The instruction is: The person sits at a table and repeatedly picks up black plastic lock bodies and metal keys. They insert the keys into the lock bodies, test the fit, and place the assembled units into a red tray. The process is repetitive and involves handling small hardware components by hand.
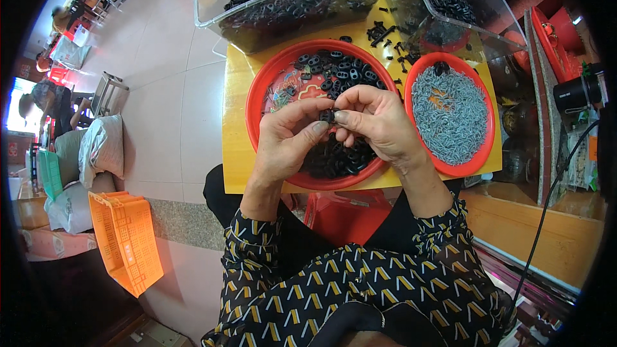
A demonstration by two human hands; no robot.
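Both my hands meet above a round red tray [254,99] on the yellow table. Between their fingertips is a small black plastic part [328,116]. My left hand [286,130] pinches it from the left with thumb and forefinger. From the right, my right hand [379,123] grips it the same way, its thumb over the part's edge. Many black oval parts with two holes [350,72] lie in the tray, along with a small heap of metal pieces [280,97] at its left. A red oval tray [419,166] full of grey screws [450,115] stands to the right.
Two clear plastic bins [212,24] [508,32] of black parts stand at the table's far side. Loose black pieces [380,32] lie between them. An orange crate [128,244] and white sacks [103,144] are on the left. A black cable [546,209] hangs at right. Other people sit far left.
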